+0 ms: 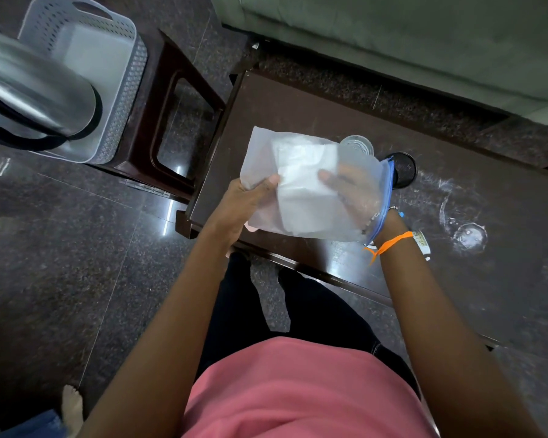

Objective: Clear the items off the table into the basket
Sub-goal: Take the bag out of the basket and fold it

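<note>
Over the left end of the dark brown table (pixel 298 105) I hold a clear zip bag (pixel 301 210) with a blue seal; white folded paper lies inside it. My left hand (pixel 250 197) pinches the bag's left edge. My right hand (pixel 345 188) is inside the bag, seen through the plastic, fingers on the paper. A clear glass (pixel 358 145) and a black mesh cup (pixel 404 169) stand on the table just behind the bag. The grey perforated basket (pixel 121 99) sits on a brown stool (pixel 178 121) to the left.
A steel jug-like object (pixel 35 90) looms close at the upper left, partly covering the basket. A green sofa (pixel 424 36) runs behind the table. White smears mark the tabletop at right. Another person's bare feet (pixel 72 406) stand on the granite floor at lower left.
</note>
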{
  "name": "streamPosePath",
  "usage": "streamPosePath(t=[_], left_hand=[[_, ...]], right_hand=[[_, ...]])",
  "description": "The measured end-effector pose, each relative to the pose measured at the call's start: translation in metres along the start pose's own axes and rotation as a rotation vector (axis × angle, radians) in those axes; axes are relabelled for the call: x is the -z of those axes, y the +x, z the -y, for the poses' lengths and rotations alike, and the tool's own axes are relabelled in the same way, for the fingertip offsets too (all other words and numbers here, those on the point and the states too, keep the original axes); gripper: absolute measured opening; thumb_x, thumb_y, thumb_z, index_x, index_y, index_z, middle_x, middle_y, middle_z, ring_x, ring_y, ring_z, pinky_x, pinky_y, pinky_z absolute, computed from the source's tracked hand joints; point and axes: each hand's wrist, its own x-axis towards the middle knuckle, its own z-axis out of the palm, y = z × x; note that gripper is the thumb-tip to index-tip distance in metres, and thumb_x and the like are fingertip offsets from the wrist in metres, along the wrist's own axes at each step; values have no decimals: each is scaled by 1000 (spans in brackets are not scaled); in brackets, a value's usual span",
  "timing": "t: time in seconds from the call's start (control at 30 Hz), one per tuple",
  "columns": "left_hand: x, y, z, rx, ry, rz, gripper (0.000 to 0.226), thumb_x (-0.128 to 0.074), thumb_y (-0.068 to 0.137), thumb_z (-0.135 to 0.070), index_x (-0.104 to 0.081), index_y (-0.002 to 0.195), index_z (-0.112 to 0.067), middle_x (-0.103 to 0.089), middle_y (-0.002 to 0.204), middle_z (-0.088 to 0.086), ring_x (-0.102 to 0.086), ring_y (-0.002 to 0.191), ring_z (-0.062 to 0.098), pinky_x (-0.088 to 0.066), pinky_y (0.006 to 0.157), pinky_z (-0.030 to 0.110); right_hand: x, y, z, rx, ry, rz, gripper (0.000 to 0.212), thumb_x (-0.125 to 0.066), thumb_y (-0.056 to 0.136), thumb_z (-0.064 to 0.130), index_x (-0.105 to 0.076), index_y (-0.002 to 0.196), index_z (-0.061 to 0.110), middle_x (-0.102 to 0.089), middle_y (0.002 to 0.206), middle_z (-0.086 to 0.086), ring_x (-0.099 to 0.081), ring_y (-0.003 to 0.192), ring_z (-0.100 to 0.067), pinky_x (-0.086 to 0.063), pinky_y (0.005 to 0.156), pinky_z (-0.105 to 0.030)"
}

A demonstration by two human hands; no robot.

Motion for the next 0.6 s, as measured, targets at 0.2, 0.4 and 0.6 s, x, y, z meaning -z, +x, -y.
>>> streamPosePath(t=[0.2,0.4,0.6], left_hand=[[-3,2,10,45,-147,66,29,-67,76,-33,-68,102,-20,-75,98,-8,-69,96,9,-56,75,22],[4,-2,16,49,-187,88,22,-53,93,-25,-66,108,-17,-74,103,-3,-69,98,14,-57,84,32],[5,-9,12,85,-148,198,41,-31,100,-40,-56,126,-21,-59,132,9,-57,121,27,-47,100,48]], right_hand=[[1,-4,1,31,-121,9,24,-61,87,14,-59,109,3,-62,105,-13,-58,103,-33,-46,95,-48],[15,-5,-4,-63,-266,196,12,-60,87,8,-64,92,18,-71,84,13,-63,76,-4,-54,64,-13],[17,-13,-15,-165,135,212,35,-22,101,16,-55,111,12,-72,90,6,-66,85,-8,-54,79,-27]])
